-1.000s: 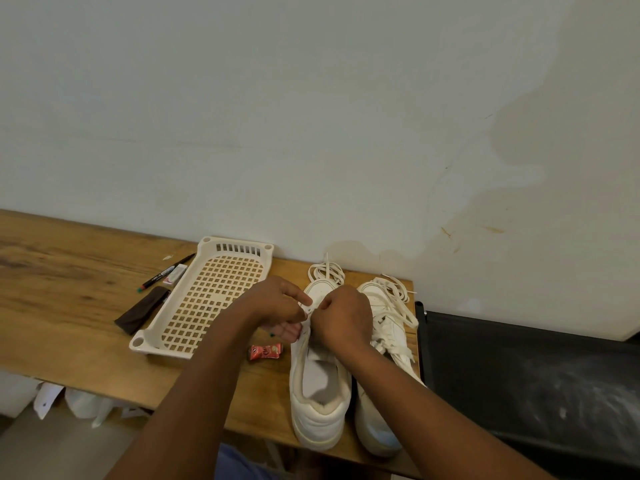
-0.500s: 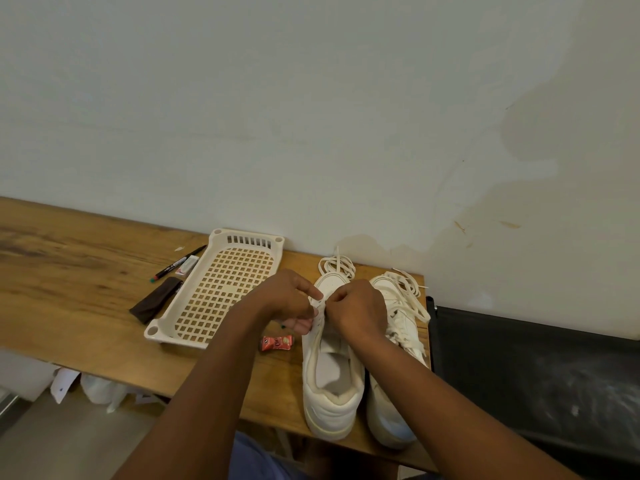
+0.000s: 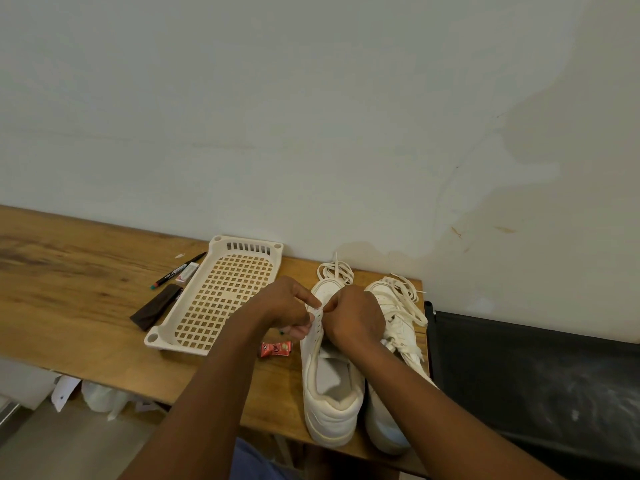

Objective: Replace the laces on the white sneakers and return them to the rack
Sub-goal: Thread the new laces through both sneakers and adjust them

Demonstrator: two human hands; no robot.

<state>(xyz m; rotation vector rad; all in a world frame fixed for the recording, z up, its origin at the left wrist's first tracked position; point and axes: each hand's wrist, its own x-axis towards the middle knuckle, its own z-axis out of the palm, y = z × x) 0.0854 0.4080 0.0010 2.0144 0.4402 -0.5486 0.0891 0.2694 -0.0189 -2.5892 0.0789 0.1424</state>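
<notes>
Both hands have shifted slightly; left hand and right hand pinch the left sneaker's eyelet flap. Loose lace lies at twelve o'clock: feed its tip squarely.

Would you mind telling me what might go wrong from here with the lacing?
1. Both sneakers' heels overhang the table edge; a firm tug by the left hand or right hand on the left sneaker might pull it off.
2. The loose lace by the toe may tangle.
</notes>
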